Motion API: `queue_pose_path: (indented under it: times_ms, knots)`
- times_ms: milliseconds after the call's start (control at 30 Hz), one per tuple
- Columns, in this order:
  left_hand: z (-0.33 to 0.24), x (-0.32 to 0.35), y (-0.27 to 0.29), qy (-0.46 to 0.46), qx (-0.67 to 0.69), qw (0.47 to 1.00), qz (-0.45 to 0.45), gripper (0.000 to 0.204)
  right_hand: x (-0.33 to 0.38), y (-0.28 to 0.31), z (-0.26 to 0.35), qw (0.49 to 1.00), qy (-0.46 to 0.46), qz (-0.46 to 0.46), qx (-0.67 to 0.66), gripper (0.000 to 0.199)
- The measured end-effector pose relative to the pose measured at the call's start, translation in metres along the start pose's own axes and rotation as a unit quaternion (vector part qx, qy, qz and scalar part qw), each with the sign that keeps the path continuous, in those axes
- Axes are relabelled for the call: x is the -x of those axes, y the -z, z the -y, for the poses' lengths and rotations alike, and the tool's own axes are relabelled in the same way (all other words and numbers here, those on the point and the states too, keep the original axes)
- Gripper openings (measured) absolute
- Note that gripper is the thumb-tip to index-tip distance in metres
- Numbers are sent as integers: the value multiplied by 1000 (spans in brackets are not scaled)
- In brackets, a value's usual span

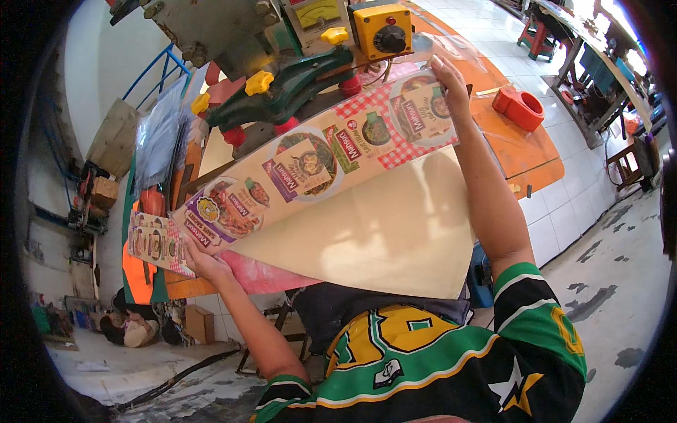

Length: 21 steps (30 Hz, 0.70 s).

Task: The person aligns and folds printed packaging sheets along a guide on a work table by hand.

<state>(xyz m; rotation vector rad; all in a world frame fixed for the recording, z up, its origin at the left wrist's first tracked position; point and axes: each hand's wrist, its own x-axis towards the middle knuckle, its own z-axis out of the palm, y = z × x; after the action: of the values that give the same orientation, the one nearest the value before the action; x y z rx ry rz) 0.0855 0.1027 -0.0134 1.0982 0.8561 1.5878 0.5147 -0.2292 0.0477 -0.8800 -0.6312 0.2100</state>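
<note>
A long printed plastic sheet with food pictures and a red-white check pattern stretches slantwise across the table. My left hand pinches its lower left end, close to a pile of similar printed sheets. The upper right end is gripped along its edge by my right hand. Toward me, a plain cream sheet hangs out over the near table edge, with a pink sheet partly under it. Just beyond the printed sheet stands a dark green machine clamp arm with yellow knobs and red feet.
A yellow control box with a black knob sits above the clamp arm. On the orange table, a red tape dispenser lies to the right. Clear plastic sheets stand at the left. A cardboard box is on the floor.
</note>
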Motion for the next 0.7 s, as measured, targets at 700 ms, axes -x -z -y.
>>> queue_pose_path:
  times_ms: [700]
  knots:
    - [13,-12,12,23,13,999,41,32,4,0,-1,1000,-25,3,-9,25]
